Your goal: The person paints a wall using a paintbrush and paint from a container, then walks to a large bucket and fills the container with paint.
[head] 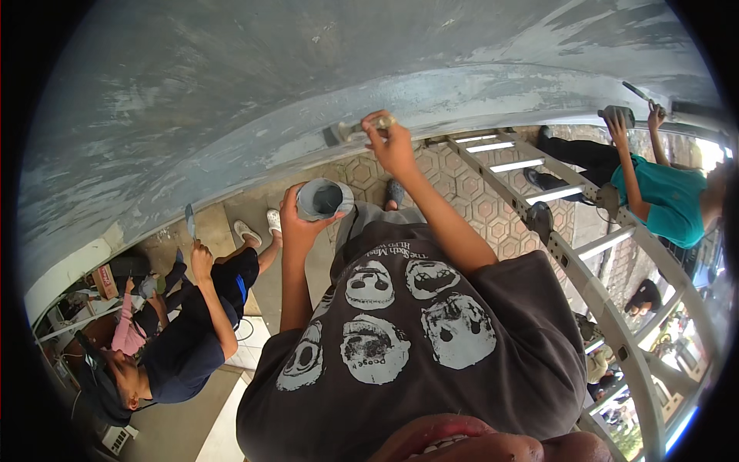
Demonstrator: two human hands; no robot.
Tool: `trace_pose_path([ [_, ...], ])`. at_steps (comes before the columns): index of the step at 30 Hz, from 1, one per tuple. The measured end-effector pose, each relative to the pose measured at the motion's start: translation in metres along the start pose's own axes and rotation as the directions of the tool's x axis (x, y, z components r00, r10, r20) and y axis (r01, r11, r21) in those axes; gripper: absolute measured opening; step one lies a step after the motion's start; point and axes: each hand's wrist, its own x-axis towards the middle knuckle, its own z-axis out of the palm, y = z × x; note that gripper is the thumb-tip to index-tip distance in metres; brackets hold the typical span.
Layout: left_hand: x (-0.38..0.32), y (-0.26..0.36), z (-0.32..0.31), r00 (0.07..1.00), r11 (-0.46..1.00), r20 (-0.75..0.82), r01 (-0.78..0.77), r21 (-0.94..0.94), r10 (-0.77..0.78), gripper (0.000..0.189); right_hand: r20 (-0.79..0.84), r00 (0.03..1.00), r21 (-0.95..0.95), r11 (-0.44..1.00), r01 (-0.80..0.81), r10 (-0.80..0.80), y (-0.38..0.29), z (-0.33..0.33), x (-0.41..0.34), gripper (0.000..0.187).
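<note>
My left hand [300, 222] is wrapped around a round, grey-smeared cup [346, 199] with grey paint or similar coating inside it. In my right hand [395, 147] is a flat paintbrush [347, 131], gripped by its pale handle, its grey bristles pointing left. The bristles lie over the light grey lower band of the wall [277, 130]; whether they touch it I cannot tell. Patchy grey streaks cover the wall above. The cup is below and left of the brush, in front of my dark printed T-shirt.
An aluminium ladder [594, 289] stands on my right, over hexagonal paving [462, 196]. Beyond it a person in a teal shirt [664, 196] holds a container and a tool. On my left a person in dark clothes [185, 358] raises a flat-bladed tool [190, 221]; another wears pink [128, 329].
</note>
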Motion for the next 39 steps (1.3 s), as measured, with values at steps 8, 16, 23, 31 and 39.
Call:
trace_pose_path([
  [8,-0.01,-0.003,-0.004,1.0,0.993,0.006,0.0,0.117,-0.001,0.073,-0.379,0.883,-0.73,0.675,-0.102,-0.277,0.03,-0.192,0.033,0.012],
  [16,-0.005,-0.018,0.017,1.0,0.993,0.001,-0.014,0.121,0.014,0.075,-0.034,0.982,-0.644,0.756,0.12,-0.185,0.04,-0.061,-0.006,0.031],
  [23,-0.016,-0.028,0.03,0.999,0.99,0.04,-0.009,0.14,0.003,0.077,-0.074,0.992,-0.12,0.987,-0.111,0.102,0.035,-0.007,-0.016,0.01],
  [31,-0.035,-0.043,0.017,0.998,0.985,0.004,0.056,0.166,-0.058,0.072,-0.326,0.849,-0.869,0.485,-0.096,-0.416,0.035,-0.228,0.027,0.014],
  [39,-0.022,-0.042,0.015,0.999,0.984,0.019,0.036,0.173,-0.04,0.076,0.112,0.993,-0.205,0.979,0.002,0.022,0.007,-0.012,-0.014,0.017],
])
